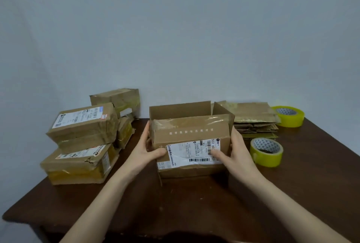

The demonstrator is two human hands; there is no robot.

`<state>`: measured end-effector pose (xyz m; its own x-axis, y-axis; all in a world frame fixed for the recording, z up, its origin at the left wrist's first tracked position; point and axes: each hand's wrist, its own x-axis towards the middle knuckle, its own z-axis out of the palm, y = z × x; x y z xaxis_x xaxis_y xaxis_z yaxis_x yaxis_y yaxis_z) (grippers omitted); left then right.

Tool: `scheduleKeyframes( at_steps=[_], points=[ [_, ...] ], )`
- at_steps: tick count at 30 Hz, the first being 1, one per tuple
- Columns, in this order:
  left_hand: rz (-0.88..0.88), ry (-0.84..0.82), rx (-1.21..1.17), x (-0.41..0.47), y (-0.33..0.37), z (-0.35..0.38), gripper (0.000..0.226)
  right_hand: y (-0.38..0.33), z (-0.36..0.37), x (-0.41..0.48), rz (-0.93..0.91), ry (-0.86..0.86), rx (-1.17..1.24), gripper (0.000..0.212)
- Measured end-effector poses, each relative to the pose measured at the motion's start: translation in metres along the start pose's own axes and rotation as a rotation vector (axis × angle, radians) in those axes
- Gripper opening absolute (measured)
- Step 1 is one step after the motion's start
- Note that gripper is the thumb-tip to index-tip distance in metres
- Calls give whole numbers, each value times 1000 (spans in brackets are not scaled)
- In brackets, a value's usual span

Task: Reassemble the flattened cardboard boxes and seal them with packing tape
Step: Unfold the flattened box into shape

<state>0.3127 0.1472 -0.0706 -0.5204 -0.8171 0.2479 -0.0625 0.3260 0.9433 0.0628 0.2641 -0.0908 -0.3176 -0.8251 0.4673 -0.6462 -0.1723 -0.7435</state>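
Left hand point(150, 145) and right hand point(235, 149) clasp the open-topped box point(191, 135) at mid counter point(175, 203), thumbs on its front; releasing it for the tape roll point(266, 152) at three o'clock could let it sag.

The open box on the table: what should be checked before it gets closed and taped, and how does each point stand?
1. Firm hold: ok, left hand and right hand grip the open box at its sides.
2. Resting on the table: ok.
3. Top flaps folded down: not ok, they stand up.
4. Bottom sealed: cannot tell, hidden.
5. Tape at hand: ok, nearer tape roll lies beside the right hand.
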Motion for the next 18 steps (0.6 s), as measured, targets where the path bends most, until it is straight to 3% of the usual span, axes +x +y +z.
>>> scheduleKeyframes(
  at_steps=[4, 10, 13, 18],
  points=[
    [133, 139, -17, 1, 12, 7, 91, -8, -2, 2, -71, -43, -73, 101],
    [272, 270, 385, 3, 17, 1, 104, -2, -9, 7, -117, -68, -120, 102],
    [344, 289, 602, 11, 27, -5, 80, -5, -15, 17, -108, -67, -61, 105],
    [383, 278, 650, 20, 38, -17, 52, -8, -27, 23, -133, -137, -190, 110]
  ],
)
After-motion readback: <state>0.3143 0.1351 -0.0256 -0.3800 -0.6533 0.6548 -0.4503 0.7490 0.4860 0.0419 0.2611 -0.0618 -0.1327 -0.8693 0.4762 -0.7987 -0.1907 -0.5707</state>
